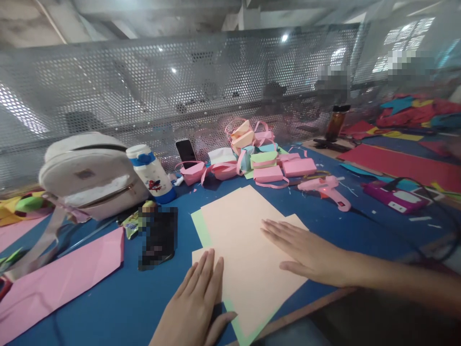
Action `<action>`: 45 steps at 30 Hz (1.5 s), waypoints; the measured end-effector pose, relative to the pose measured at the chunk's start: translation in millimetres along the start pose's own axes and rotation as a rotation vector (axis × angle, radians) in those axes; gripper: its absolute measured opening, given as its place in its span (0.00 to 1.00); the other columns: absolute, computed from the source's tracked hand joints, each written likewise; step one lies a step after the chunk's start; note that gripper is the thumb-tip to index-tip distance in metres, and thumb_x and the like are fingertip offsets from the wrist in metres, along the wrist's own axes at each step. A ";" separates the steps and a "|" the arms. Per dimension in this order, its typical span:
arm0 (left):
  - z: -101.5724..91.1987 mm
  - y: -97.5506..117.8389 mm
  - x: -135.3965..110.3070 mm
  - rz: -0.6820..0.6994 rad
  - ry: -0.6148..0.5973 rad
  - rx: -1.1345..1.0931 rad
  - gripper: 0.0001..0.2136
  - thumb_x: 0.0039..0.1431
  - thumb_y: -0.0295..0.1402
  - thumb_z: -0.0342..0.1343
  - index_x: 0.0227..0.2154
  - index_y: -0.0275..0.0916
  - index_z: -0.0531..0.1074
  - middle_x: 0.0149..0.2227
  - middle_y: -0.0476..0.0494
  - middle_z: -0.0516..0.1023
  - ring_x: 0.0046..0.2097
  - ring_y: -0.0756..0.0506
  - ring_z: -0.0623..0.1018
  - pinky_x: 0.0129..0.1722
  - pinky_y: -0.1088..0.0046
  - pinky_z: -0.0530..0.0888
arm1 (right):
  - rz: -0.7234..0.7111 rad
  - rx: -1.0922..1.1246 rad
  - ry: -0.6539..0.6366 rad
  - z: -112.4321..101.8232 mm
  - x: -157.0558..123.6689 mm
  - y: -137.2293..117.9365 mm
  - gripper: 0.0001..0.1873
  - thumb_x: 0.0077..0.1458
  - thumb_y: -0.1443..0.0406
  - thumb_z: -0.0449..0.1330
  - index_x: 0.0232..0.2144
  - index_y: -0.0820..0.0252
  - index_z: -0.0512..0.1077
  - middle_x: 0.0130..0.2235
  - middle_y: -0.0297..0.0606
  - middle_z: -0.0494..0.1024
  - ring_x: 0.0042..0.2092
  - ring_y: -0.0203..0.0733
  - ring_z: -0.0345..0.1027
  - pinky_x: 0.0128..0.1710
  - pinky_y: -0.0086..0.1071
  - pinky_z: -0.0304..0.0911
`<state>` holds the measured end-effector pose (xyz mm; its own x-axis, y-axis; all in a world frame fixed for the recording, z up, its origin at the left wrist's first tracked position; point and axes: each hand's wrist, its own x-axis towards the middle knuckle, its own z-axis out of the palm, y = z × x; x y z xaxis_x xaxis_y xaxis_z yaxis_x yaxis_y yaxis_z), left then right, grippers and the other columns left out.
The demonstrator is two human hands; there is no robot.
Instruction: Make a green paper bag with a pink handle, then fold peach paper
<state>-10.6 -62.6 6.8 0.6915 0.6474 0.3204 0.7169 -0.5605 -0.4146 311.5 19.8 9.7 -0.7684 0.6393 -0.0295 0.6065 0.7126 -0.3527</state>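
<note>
A stack of peach paper sheets (240, 226) lies on the blue table (118, 302), with a light green sheet (200, 226) showing under its left and lower edges. My left hand (196, 302) rests flat on the lower left corner of the stack, fingers stretched out. Over the right side of the stack my right hand (306, 252) lies flat, fingers together and pointing left. Neither hand holds anything.
A white backpack (90, 173), a water bottle (151, 174), a phone (186, 153) and a pile of folded paper boxes (259, 158) line the perforated metal screen. A pink glue gun (326, 187) sits right of the stack. Pink paper (61, 278) lies at left.
</note>
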 end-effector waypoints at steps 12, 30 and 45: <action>-15.1 -19.5 -12.8 0.021 -0.055 0.069 0.28 0.72 0.47 0.40 0.54 0.28 0.74 0.55 0.31 0.76 0.53 0.36 0.80 0.50 0.58 0.77 | 0.237 -0.183 0.048 6.4 -40.8 28.4 0.40 0.68 0.44 0.40 0.71 0.63 0.44 0.72 0.47 0.41 0.72 0.56 0.35 0.68 0.57 0.43; 10.1 -24.1 -9.6 -0.056 -0.190 -0.246 0.38 0.71 0.50 0.44 0.71 0.35 0.33 0.69 0.30 0.53 0.69 0.36 0.60 0.63 0.60 0.66 | 0.221 -0.064 -0.008 -12.4 -42.4 19.2 0.42 0.67 0.44 0.46 0.71 0.64 0.45 0.72 0.51 0.42 0.71 0.61 0.34 0.69 0.58 0.42; -16.5 -45.2 65.2 -0.188 -0.336 -0.394 0.21 0.59 0.17 0.44 0.49 0.34 0.77 0.29 0.36 0.81 0.33 0.39 0.80 0.37 0.66 0.72 | -0.337 -0.284 0.164 -20.4 -15.3 -32.8 0.21 0.67 0.66 0.53 0.60 0.66 0.68 0.61 0.51 0.70 0.62 0.53 0.64 0.60 0.47 0.63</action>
<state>3.6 -3.7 60.5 0.5279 0.8483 0.0419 0.8491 -0.5281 -0.0056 307.5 -7.5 40.9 -0.9037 0.3791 0.1988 0.3778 0.9247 -0.0464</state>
